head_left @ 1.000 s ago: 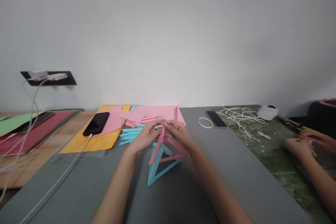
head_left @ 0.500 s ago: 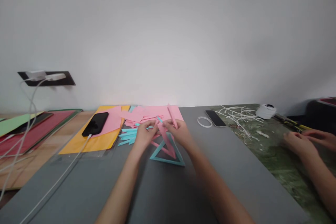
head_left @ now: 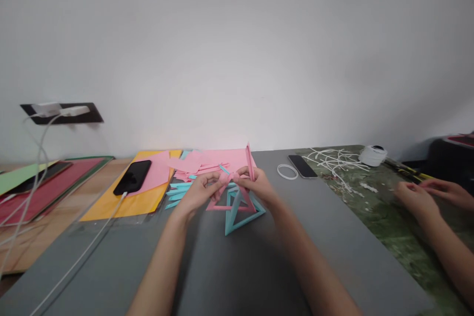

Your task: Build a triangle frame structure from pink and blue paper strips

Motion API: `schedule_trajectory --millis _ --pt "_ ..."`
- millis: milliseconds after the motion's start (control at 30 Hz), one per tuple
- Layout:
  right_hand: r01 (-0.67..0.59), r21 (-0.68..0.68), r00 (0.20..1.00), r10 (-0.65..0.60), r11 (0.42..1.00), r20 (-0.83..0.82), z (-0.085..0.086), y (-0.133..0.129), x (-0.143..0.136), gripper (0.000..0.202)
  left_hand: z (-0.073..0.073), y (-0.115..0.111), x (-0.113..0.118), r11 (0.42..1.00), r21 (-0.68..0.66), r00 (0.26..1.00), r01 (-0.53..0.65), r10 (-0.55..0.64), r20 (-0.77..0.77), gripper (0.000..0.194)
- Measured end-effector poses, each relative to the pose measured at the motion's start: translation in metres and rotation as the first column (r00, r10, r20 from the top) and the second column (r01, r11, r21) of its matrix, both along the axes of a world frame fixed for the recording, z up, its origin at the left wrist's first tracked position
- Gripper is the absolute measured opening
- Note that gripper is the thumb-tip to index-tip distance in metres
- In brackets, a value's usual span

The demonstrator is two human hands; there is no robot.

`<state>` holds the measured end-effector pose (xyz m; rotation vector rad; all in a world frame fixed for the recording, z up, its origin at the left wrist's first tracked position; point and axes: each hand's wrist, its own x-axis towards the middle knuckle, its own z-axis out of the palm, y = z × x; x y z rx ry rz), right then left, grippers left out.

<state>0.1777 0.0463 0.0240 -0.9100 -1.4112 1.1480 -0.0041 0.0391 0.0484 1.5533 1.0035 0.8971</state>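
Observation:
Interlocked pink and blue folded-paper triangles make up a paper model over the middle of the grey table. My left hand pinches the pink paper at the model's top from the left. From the other side my right hand grips the same pink paper close by, and a long pink strip sticks up from its fingers. A small blue tip pokes out between the hands. The fingertips partly hide the joint. Several blue folded strips lie just left of my left hand.
Pink sheets lie behind the hands. A black phone with a charging cable rests on a yellow envelope. To the right are a white ring, another phone, white cords, a thread spool and another person's hands.
The paper model has turned between my hands, so its blue triangle now points a corner toward me and a pink edge shows at left. The pink strip stands more upright.

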Motion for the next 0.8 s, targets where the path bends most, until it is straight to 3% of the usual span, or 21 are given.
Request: schedule_trajectory --millis 233,433,800 --pt "-0.075 -0.023 0.996 0.074 0.997 -0.040 -0.0050 0.0032 -0.0038 0.026 -0.0079 0.0051 0.0007 0.999 -0.021 0.999 -0.039 0.039 -0.006 0.029" --pt "-0.080 -0.061 0.996 0.078 0.995 -0.033 -0.0066 0.0038 -0.0043 0.025 -0.0013 0.0005 0.0060 1.000 -0.024 0.999 -0.011 0.011 0.036 0.029" --pt "0.049 -0.056 0.997 -0.046 0.997 0.056 -0.0035 0.0027 -0.0079 0.019 -0.0038 0.0016 0.0061 1.000 -0.026 0.999 0.009 -0.008 0.041 0.030"
